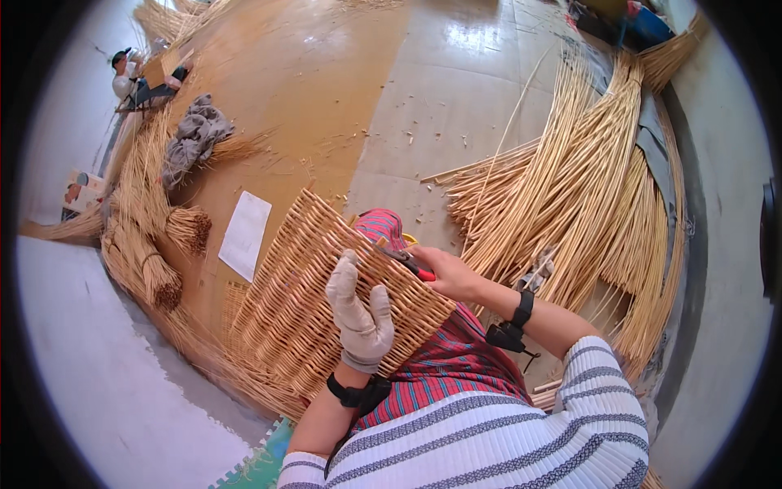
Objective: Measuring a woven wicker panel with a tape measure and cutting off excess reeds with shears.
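A woven wicker panel (285,289) lies tilted across my lap, over a red striped cloth (456,359). My left hand (361,318), in a pale glove, rests against the panel's upper face with its fingers stretched up and the thumb apart. Bare and bent at the wrist, my right hand (444,273) grips red-handled pruning shears (405,260). Their dark jaws point left, at the panel's upper right edge. Whether a rod is between the jaws is too small to tell.
Long loose rods (562,187) are heaped at the right. Tied bundles (147,261) line the left side, near a grey cloth (195,134) and a white sheet (245,235). Cut bits litter the floor (440,90). Another person (134,81) sits at the far left.
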